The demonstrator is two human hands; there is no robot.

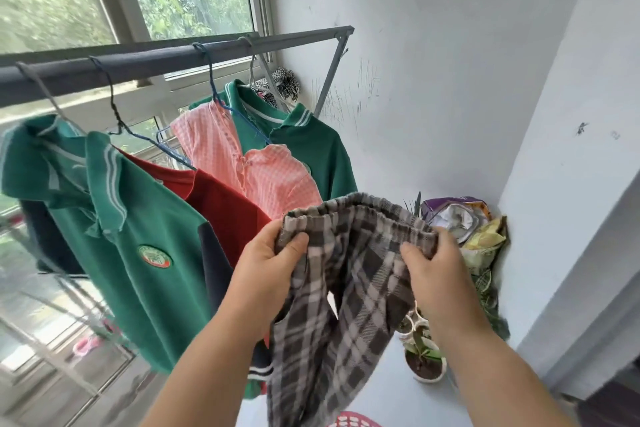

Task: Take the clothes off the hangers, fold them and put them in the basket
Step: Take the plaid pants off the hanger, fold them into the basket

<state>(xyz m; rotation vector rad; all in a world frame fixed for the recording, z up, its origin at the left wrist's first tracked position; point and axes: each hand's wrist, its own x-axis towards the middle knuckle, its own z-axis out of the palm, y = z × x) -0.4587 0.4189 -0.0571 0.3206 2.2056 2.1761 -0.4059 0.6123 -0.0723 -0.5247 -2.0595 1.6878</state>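
- Left hand [273, 253] pinched one end of the waistband of the plaid trousers [349, 288]. Thumb lay on top, fingers curled under the cloth.
- Right hand [433, 270] gripped the other end the same way, fingers closed on the fabric.
- The waistband was loosely spread between the two hands, in front of the rail [138, 66], and the legs hung free below.
- My read: holding it by the elastic let the legs drop straight and line up, which makes a clean start for a fold.
- No hanger showed on the trousers, so they looked off it, with the fold not yet begun.
- Only a sliver of the pink rim of the basket [353, 421] showed at the bottom edge, just beside the hanging legs. It was probably parked there so a folded piece goes straight down into it.
- Four garments hung on hangers along the rail: a green polo [138, 236] nearest, then a red shirt [221, 204], a pink checked dress [270, 177] and a second green polo [311, 146] by the wall. Most of the job was left.
- A plant pot [424, 367] and crumpled bags [460, 218] sat in the corner behind the trousers.
- The pot was low and near the legs, so the fabric could brush it during the fold.
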